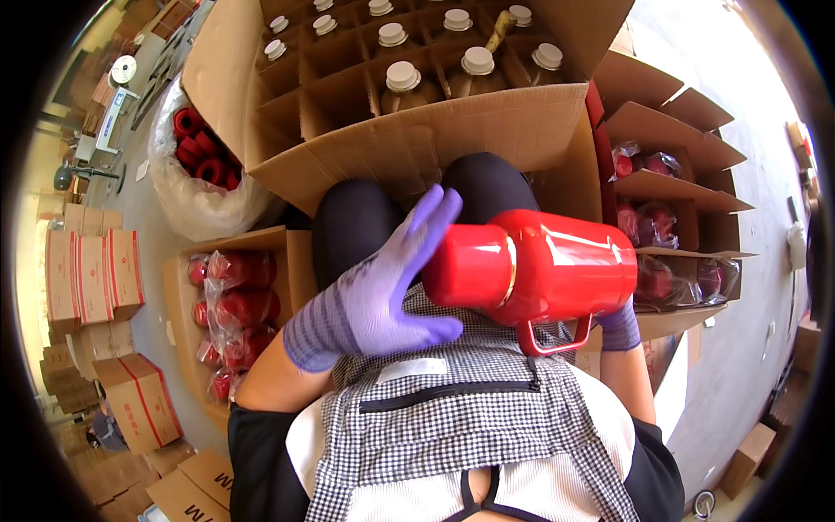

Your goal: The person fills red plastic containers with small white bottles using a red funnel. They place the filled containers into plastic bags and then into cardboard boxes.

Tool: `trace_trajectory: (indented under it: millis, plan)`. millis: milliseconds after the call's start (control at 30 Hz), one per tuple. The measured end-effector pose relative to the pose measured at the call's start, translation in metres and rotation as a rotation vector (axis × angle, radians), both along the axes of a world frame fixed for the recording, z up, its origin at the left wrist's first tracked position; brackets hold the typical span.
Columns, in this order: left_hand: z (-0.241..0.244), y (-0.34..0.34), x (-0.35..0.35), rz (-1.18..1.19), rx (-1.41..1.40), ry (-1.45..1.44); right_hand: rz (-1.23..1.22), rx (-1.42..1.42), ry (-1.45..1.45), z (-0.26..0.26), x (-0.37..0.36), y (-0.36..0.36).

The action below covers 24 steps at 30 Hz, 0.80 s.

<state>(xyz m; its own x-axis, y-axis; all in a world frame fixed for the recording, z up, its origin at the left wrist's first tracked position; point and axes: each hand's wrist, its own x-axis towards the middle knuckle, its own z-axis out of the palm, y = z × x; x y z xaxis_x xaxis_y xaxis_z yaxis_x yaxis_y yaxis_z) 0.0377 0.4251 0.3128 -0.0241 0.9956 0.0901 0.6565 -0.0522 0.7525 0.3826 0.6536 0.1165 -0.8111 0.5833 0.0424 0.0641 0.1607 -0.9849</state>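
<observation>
A glossy red vacuum jug [564,264] with a red cup lid and a side handle lies sideways above the lap, its lid pointing left. My left hand [394,293], in a purple knit glove, is spread beside the lid; whether it touches the lid is unclear. My right hand [616,323], gloved alike, is at the base end of the jug, its fingers mostly hidden behind it. Beyond the knees stands a cardboard carton [417,137] with dividers, holding several glass-like bottles with white caps [403,76]. A yellowish strip [500,31] lies among the caps.
An open carton [293,261] with plastic-wrapped red jugs is at the left; more wrapped red items sit in open cartons [685,189] at the right. A clear plastic bag [215,212] of red parts stands upper left. Stacked boxes [94,277] are farther left.
</observation>
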Motion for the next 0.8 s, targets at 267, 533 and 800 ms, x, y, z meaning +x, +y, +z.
trace_trajectory:
  millis: [267,533,800]
  plan:
    - [-0.048,-0.029,0.016,0.301,0.541,-0.103,-0.12,-0.303,0.047,0.109,-0.063,0.053]
    - [-0.127,-0.082,0.031,0.488,0.479,-0.223,-0.112,-0.816,0.394,0.102,-0.262,0.042]
    - [-0.081,-0.101,-0.245,0.905,0.542,0.305,0.284,0.04,0.268,0.101,-0.322,-0.007]
